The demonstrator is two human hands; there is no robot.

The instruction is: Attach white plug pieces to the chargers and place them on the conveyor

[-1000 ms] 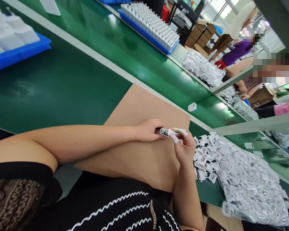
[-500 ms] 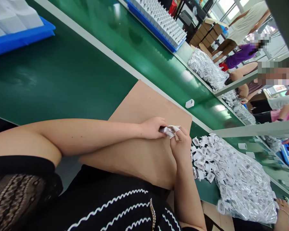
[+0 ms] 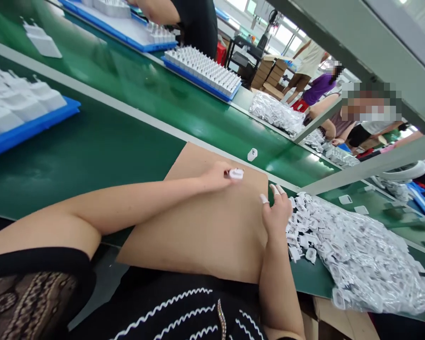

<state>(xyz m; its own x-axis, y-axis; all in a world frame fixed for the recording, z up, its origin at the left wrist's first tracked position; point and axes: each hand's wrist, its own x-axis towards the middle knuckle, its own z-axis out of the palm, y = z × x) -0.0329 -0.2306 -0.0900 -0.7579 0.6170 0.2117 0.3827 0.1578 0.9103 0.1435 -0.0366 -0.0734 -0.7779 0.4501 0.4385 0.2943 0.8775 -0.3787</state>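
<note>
White casing (image 3: 236, 174) is projecting rightward from the pinching left hand (image 3: 217, 176), roughly in line with its forearm (image 3: 165, 197) — the right hand (image 3: 277, 211), empty fingers parted, is standing apart.

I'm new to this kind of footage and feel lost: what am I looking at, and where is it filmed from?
There is no machine here, just a person's two bare hands. The camera sits on the person's head, looking forward and down, so their own arms reach away from you. The left hand holds a small white piece over a brown cardboard sheet. The right hand, with white covers on some fingertips, is open beside a heap of loose white parts and a clear plastic bag. On the left, a blue tray carries white blocks.
</note>
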